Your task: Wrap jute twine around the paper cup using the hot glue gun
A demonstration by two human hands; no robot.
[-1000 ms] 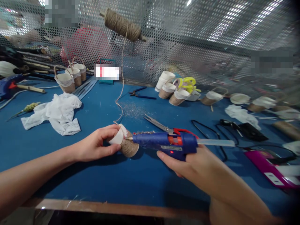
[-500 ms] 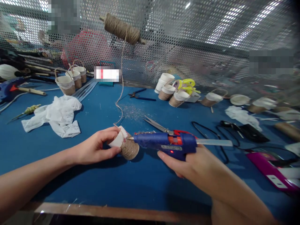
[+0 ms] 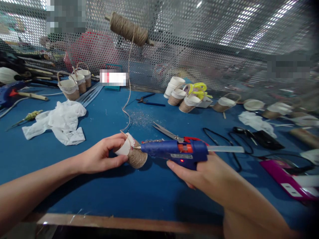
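Observation:
My left hand (image 3: pixel 106 154) grips a small paper cup (image 3: pixel 136 157) by its white end, the cup tipped on its side just over the table. Brown twine is wound round the cup's other part. From the cup a loose strand of twine (image 3: pixel 129 89) runs up to a spool (image 3: pixel 129 29) hung at the mesh. My right hand (image 3: pixel 199 169) is wrapped round a blue glue gun (image 3: pixel 174 151) with a lit red light and a clear glue stick at its back. The gun's metal nozzle meets the cup where the twine borders the white part; whether they touch, I cannot tell.
Red-handled scissors (image 3: pixel 171 132) lie behind the glue gun. Pliers (image 3: pixel 151 100) rest farther back. White lace (image 3: pixel 59 121) is heaped at left, beside finished-looking twine cups (image 3: pixel 69 89). More cups (image 3: pixel 189 104) stand at back right. A purple power strip (image 3: pixel 284 182) and black cables (image 3: pixel 234 152) lie at right.
Almost nothing differs. The view has shifted very slightly; both hands keep their holds, with the nozzle still at the cup.

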